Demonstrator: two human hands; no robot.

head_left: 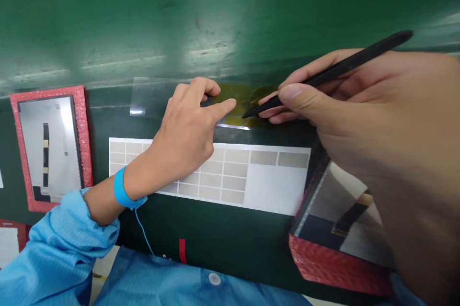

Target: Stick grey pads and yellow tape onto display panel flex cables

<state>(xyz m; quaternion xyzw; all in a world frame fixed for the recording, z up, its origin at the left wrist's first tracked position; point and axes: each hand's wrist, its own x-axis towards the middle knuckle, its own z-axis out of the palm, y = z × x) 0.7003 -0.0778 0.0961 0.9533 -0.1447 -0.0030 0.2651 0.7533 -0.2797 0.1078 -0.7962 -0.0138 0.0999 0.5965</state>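
Observation:
My right hand (345, 90) grips a slim black pointed tool (345, 62) like a pen; whether it is tweezers or a pen I cannot tell. Its tip rests on or just above a yellow-tinted film (235, 100). My left hand (190, 121) lies over the clear film strip (151, 97) beside the yellow film, thumb and forefinger bent toward the tool's tip. Something dark shows between those two fingers, too hidden to name. Below the left hand is a white sheet (276, 186) with rows of grey rectangular labels, partly covered by that hand.
A display panel (61, 153) lies on red foam (86, 143) at the left. Another panel (323, 220) on red foam (334, 263) is at the lower right, partly behind my right arm. A blue wrist strap (122, 188) trails a cord. Red tape (182, 251) marks the green mat (151, 18).

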